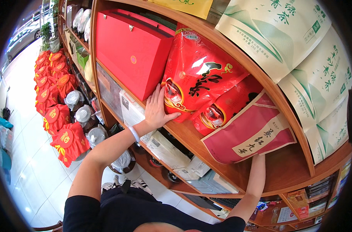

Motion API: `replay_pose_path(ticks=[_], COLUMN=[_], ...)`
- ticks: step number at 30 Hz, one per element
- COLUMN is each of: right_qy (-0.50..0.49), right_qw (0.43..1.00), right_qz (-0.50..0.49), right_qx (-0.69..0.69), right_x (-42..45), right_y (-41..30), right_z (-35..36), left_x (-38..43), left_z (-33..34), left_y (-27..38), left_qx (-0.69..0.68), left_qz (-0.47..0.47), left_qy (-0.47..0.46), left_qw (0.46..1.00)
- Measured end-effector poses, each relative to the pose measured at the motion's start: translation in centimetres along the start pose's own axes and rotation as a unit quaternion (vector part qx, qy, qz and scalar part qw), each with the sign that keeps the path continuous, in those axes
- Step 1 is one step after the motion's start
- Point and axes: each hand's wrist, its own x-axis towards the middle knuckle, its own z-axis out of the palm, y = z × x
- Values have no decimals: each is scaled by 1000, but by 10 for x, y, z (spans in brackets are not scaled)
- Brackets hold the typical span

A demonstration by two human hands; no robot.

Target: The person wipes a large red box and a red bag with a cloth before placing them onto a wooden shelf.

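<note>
My left hand point(157, 108), with a pale bangle on the wrist, lies with its fingers near the lower corner of a red gift box point(132, 55) and its thumb by the bottom of a glossy red tea bag point(202, 69). A second red tea bag point(222, 111) stands beside that one. To its right a dark pink tea pouch point(239, 133) with a cream strip leans on the wooden shelf point(187, 132). My right forearm reaches up to the pouch's lower edge; the right hand is hidden behind the pouch, so its grip cannot be seen.
Pale green-and-white tea pouches point(280, 37) line the shelf above. White boxes point(168, 149) fill the shelf below. On the tiled floor at left stand jars wrapped in red cloth point(70, 142) and jars with plastic-covered tops point(96, 136). A divider point(96, 52) stands left of the gift box.
</note>
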Motion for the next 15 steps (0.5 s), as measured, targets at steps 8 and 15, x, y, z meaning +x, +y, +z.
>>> replay_pose_path(ticks=[8,15], right_qy=[8,26], right_qw=[1000,999], right_qz=[-1,-2], right_qx=[9,26], right_x=[-5,-18], right_y=[2,3], right_z=[-5,-17], left_x=[1,1], left_z=[2,7], left_y=[2,5], left_qx=[0,-21], left_qz=[0,9], left_qy=[-5,13], left_qw=[1000,1000])
